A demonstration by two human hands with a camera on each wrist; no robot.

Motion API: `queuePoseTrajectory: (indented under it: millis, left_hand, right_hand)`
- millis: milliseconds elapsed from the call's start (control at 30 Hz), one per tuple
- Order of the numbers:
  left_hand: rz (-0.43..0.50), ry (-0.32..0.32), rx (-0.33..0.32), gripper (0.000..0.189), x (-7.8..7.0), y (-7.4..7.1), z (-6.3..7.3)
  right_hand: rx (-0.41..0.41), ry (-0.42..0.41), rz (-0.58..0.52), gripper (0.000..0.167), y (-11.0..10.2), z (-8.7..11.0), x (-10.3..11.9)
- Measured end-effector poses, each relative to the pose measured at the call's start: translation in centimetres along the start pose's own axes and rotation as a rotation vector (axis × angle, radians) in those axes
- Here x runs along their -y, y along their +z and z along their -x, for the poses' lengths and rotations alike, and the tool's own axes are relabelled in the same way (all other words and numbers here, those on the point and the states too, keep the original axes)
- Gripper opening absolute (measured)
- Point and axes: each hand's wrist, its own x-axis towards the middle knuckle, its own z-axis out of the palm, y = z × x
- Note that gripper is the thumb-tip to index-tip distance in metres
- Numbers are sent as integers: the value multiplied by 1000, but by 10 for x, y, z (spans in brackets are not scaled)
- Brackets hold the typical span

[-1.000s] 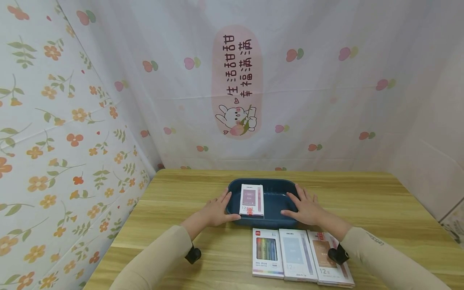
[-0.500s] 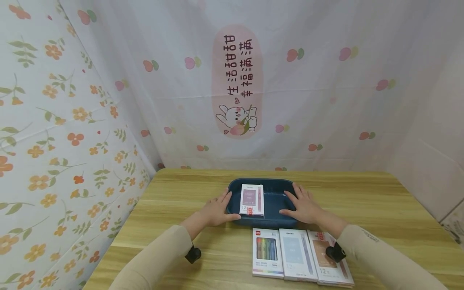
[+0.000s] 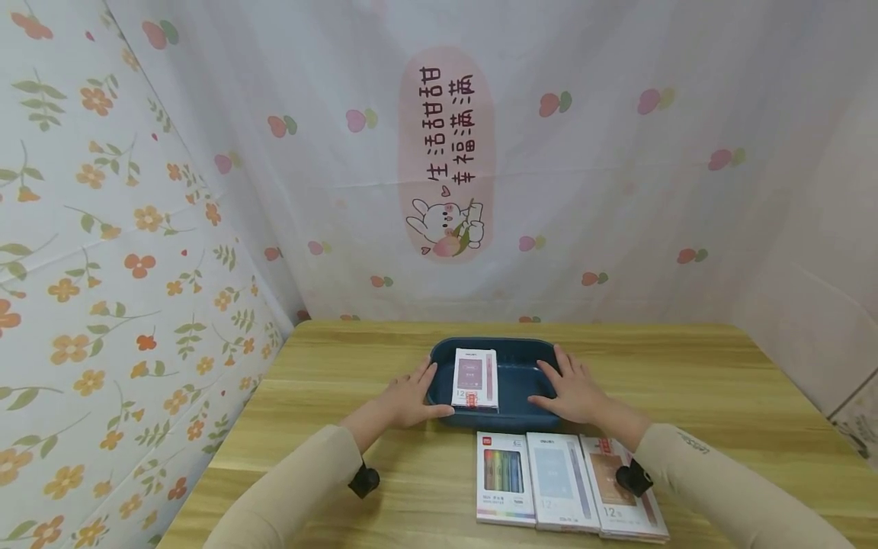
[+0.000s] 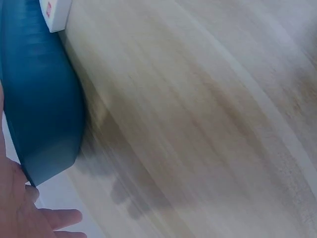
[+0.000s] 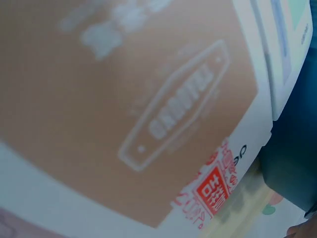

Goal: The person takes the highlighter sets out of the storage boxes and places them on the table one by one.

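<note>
A dark blue oblong basin [image 3: 523, 419] stands on the table, with a white box with a purple panel [image 3: 472, 377] lying in its left half. My left hand [image 3: 410, 398] rests at the basin's left end, its fingers stretched along the outside and its thumb at the front rim. In the left wrist view, that hand [image 4: 25, 210] touches the end of the basin [image 4: 44, 109]. Over the right rim lies my right hand [image 3: 579, 393], fingers spread, thumb and some fingertips reaching over the basin's inside. Neither hand touches a box.
Three flat boxes lie in a row before the basin: one with coloured pens in its window [image 3: 503, 480], one with a pale blue panel [image 3: 559, 484], one with a brown panel [image 3: 613, 476]. A floral curtain [image 3: 137, 229] borders the wooden table [image 3: 329, 358].
My right hand has shifted slightly left and settled closer on the basin's right rim. The left hand, basin and boxes stay in place.
</note>
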Motion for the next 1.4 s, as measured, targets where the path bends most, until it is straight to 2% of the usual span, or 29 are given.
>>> queuePoseTrajectory:
  millis: [133,233,400,533,700,800,900,1100,1267,1400]
  left_hand:
    - [-33,5,-1,97,-3,-4,-2]
    - [-52,11,-25,96,-8,-10,-5]
    - [-50,25,-77,92,-24,-23,-12]
    - [-72,41,-81,89,-38,-27,-17]
    - [-101,62,-71,86,-49,-23,-24]
    - [-92,51,-74,84,-53,-19,-26]
    - [-72,34,-69,83,-55,-16,-29]
    - [-49,9,-46,83,-59,-13,-33]
    - [-60,-9,-46,83,-64,-9,-38]
    - [-85,-33,-62,83,-68,-3,-42]
  right_hand:
    - [-17,11,2,79,1,2,0]
    - [-21,22,-1,81,2,3,0]
    - [-18,52,-1,88,1,4,1]
    - [-1,40,7,91,-1,4,0]
    - [81,-32,-11,92,-8,8,-2]
    - [137,-67,-28,93,-15,12,-3]
    - [159,-99,-41,93,-21,16,-5]
    - [171,-121,-42,95,-25,17,-7]
    - [131,-144,-61,92,-22,17,-11]
    - [111,-132,-61,92,-19,16,-12]
